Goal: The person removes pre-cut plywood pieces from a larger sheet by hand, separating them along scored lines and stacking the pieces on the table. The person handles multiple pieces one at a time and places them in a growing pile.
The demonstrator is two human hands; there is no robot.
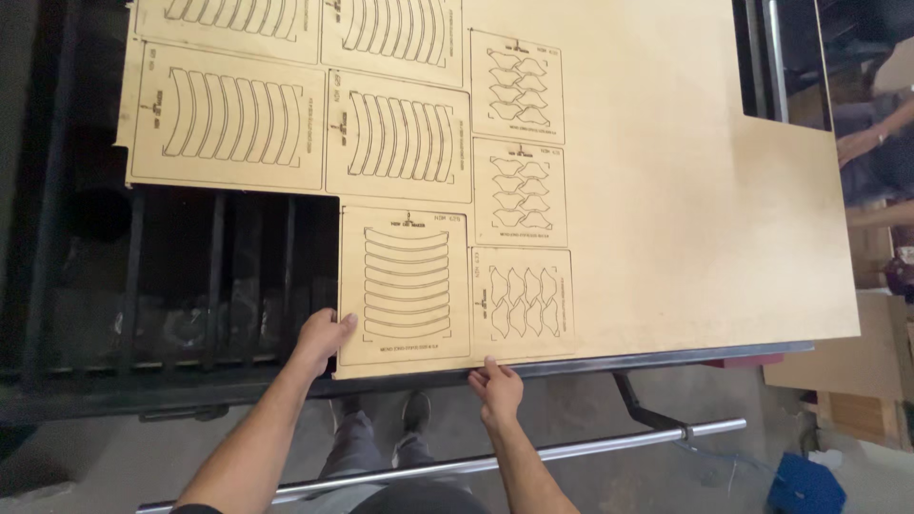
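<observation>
Left hand point(322, 335) gripping cut panel point(407, 286) by its side edge; right hand point(497, 388) pinching the near edge. Panel looking thin, stiff, light.

A big board point(657, 190) lies flat on a machine bed point(190, 286). Cut panels sit in the board's left part, in rows. One panel point(405, 286) is nearest the person, at the board's front edge. The left hand point(322, 335) touches this panel's left edge. The right hand point(497, 385) touches the board's front edge, just right of the panel. A bar point(495, 462) runs below, in front of the bed. Slats point(219, 276) lie left of the panel.
</observation>
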